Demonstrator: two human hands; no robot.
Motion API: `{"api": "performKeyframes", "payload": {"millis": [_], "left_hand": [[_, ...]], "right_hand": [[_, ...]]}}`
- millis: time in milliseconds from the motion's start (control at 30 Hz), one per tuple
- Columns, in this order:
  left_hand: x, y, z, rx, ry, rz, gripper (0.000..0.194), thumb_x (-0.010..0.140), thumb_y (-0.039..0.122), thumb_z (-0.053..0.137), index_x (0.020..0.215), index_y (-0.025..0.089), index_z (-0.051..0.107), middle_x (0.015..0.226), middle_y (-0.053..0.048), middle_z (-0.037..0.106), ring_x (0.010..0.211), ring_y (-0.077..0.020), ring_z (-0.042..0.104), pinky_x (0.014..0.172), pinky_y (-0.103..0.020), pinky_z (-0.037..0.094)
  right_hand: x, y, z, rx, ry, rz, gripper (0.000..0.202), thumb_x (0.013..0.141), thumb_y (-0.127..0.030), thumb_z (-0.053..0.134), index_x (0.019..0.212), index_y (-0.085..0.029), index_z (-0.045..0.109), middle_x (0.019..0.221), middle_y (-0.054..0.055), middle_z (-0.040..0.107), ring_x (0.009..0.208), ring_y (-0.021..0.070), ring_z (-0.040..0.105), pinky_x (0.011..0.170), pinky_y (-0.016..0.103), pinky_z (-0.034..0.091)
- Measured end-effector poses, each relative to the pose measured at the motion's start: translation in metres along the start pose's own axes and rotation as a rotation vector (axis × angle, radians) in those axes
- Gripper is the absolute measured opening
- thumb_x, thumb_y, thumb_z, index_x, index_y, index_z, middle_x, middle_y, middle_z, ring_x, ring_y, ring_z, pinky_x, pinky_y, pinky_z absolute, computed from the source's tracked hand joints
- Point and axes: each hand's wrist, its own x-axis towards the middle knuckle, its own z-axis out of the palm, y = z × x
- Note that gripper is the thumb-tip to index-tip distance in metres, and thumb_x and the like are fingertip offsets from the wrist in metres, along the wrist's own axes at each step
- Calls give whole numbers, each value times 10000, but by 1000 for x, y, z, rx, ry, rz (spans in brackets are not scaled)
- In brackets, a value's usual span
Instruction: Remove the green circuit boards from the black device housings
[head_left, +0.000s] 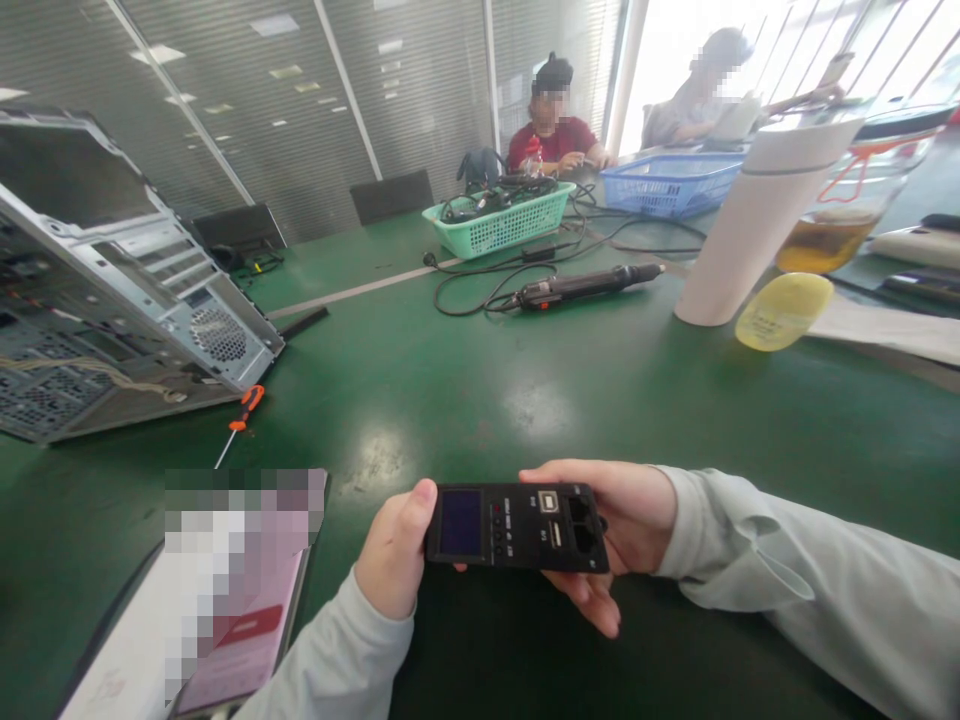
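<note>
Above the green bench, a black device is held up — the grip of the left hand pinching it beside the screen, the right hand clasping the end with ports.

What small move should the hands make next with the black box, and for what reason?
Perhaps turn the black box over: the left hand and right hand hold its ends, its screen looks dark, its sockets look unused, and its underside is hidden.

On the black device we read SET, UP, DOWN and probably POWER; lettering on the yellow object is blurred.
</note>
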Motion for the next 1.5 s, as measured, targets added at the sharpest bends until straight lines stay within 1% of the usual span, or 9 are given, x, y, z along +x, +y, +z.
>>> {"api": "performKeyframes", "payload": {"millis": [167, 400, 500, 567, 633, 767, 967, 1200, 1500], "left_hand": [[4, -6, -1, 13, 92, 87, 592, 792, 666, 412, 510, 180, 600, 486, -12, 591, 503, -170, 529, 507, -282, 389], [12, -16, -4, -125, 51, 43, 534, 795, 617, 450, 773, 140, 690, 603, -33, 641, 569, -181, 569, 530, -281, 443], [12, -17, -5, -222, 20, 19, 529, 748, 588, 519, 987, 137, 660, 648, -28, 637, 515, -160, 552, 450, -255, 428], [11, -15, -4, -242, 3, 42, 528, 743, 539, 545, 1096, 151, 615, 787, -52, 663, 598, -171, 587, 476, -250, 447], [9, -12, -2, -230, 13, 83, 505, 770, 494, 542, 1155, 170, 575, 989, -83, 662, 760, -202, 620, 540, -257, 473], [6, -8, 2, -119, 99, 260, 429, 803, 393, 577, 1176, 188, 526, 1172, -97, 599, 1047, -235, 578, 794, -307, 497], [3, -5, 5, 49, 161, 414, 320, 815, 284, 593, 1121, 211, 533, 1201, -92, 593, 1068, -216, 582, 943, -366, 456], [3, -4, 2, 78, 139, 392, 251, 739, 265, 674, 978, 196, 641, 1172, -103, 628, 1046, -253, 606, 863, -374, 523], [6, -4, 0, -52, 82, 272, 271, 712, 241, 700, 973, 179, 657, 1167, -103, 639, 1004, -223, 630, 804, -309, 540]], "right_hand": [[-4, 0, 9, -54, 98, -94, 603, 983, -511, 219, 745, -92, 581, 629, 38, 572, 597, 103, 630, 577, 153, 501], [1, 0, 13, -187, 322, -177, 462, 907, -573, 386, 869, -131, 516, 693, 25, 567, 568, 105, 581, 530, 192, 495], [3, 4, 16, -546, 634, -485, 372, 842, -530, 521, 882, -166, 456, 694, -8, 517, 582, 110, 525, 525, 212, 456], [1, 5, 20, -975, 843, -695, 284, 855, -442, 545, 900, -169, 483, 727, -3, 514, 629, 107, 490, 575, 214, 422], [-3, 6, 23, -1353, 946, -814, 200, 879, -357, 541, 953, -175, 506, 830, 18, 538, 693, 112, 492, 634, 225, 410], [-9, 3, 24, -1649, 924, -913, 182, 919, -308, 520, 1047, -185, 487, 996, 55, 543, 829, 138, 534, 730, 252, 440], [-8, 0, 18, -1716, 988, -968, 291, 879, -229, 573, 1142, -201, 449, 1086, 58, 546, 979, 177, 529, 844, 312, 458], [-10, 0, 18, -1727, 946, -1017, 296, 877, -213, 544, 1157, -189, 451, 1104, 83, 548, 1012, 191, 531, 859, 323, 464], [-12, 0, 13, -1705, 933, -1003, 367, 861, -205, 558, 1201, -182, 423, 1120, 86, 544, 1029, 188, 530, 877, 324, 465]]}}
